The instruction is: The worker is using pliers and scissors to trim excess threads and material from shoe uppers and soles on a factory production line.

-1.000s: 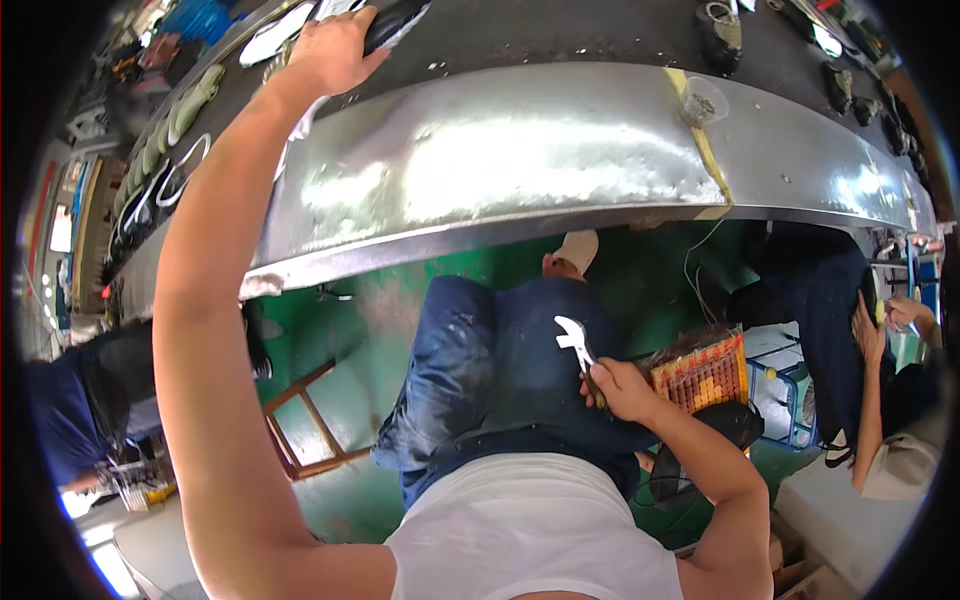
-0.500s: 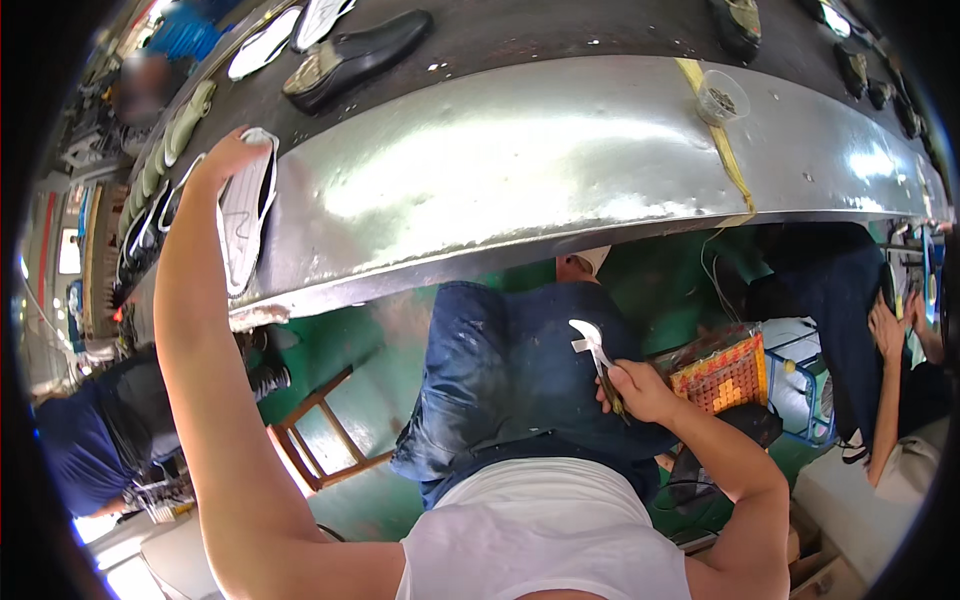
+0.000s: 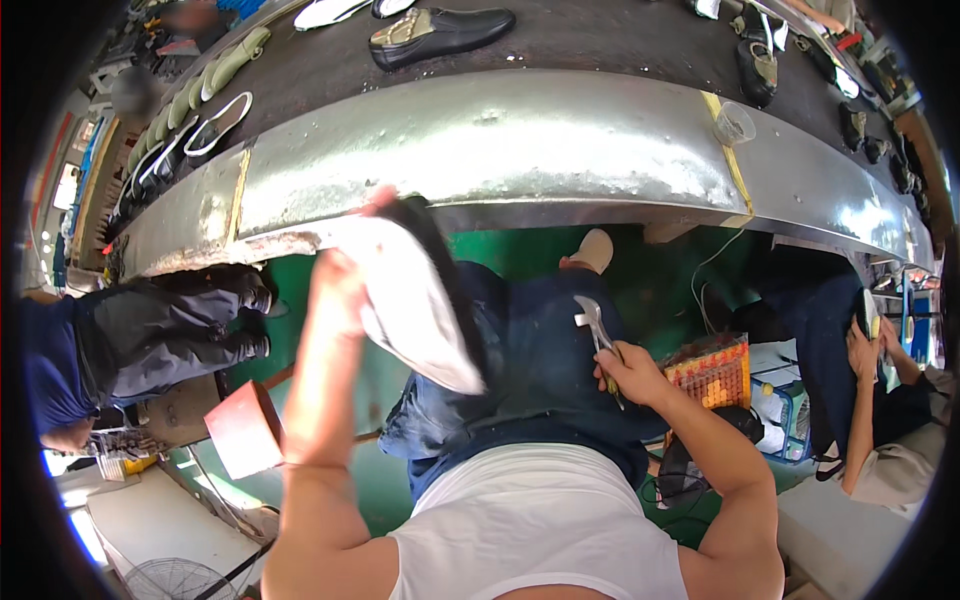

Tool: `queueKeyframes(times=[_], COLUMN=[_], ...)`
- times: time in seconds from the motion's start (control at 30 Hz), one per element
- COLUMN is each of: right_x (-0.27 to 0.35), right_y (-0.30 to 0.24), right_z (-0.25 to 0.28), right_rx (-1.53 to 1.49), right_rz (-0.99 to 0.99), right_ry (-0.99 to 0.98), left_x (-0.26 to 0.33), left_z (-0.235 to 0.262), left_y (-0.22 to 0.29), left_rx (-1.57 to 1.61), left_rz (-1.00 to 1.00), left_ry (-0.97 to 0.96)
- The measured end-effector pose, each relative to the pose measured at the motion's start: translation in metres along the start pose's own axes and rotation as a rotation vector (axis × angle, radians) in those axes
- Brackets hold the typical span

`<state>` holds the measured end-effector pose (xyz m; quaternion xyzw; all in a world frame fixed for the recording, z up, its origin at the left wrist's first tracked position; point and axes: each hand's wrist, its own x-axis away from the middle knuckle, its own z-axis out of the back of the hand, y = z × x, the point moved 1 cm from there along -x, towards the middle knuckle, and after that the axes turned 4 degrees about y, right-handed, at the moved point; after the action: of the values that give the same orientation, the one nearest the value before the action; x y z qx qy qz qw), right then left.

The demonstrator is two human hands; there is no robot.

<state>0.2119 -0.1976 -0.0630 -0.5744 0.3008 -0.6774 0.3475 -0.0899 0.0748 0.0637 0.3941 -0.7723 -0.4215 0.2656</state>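
Over my left thigh, my left hand [image 3: 345,275] grips a shoe upper [image 3: 415,305] with a white lining and a black outer side, both blurred by motion. The upper hangs tilted in front of the bench edge, its lower end toward my lap. Near my right thigh, my right hand [image 3: 632,375] is closed around the handles of metal lasting pliers [image 3: 592,320]. Their curved jaws point up and away from me, with nothing visible between them.
A metal-edged bench [image 3: 480,130] spans the front. On it stand a black shoe [image 3: 440,35], a clear plastic cup [image 3: 735,123] and a row of green shoes [image 3: 215,75]. An orange woven seat [image 3: 710,375] is at my right. A co-worker's hands [image 3: 865,350] work farther right.
My left hand has lifted the shoe upper off the bench's left part and brought it right and toward my lap. My right hand still holds the pliers, almost unmoved. The view has shifted slightly left.
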Motion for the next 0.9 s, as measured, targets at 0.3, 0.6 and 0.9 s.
queueKeyframes(times=[0.3, 0.6, 0.9], right_x=[0.052, 0.044, 0.04], right_y=[-0.088, -0.1, -0.102], right_z=[-0.034, -0.051, -0.042], right_rx=[0.22, -0.014, 0.091], right_rz=[0.246, 0.162, 0.22], right_ry=[-0.06, -0.155, -0.1], left_x=[0.06, 0.057, 0.049], left_z=[-0.039, -0.028, -0.029], left_y=[-0.129, -0.13, -0.13], left_rx=[-0.281, -0.719, -0.708], left_rz=[0.082, -0.178, -0.102], left_ry=[-0.022, -0.073, -0.221])
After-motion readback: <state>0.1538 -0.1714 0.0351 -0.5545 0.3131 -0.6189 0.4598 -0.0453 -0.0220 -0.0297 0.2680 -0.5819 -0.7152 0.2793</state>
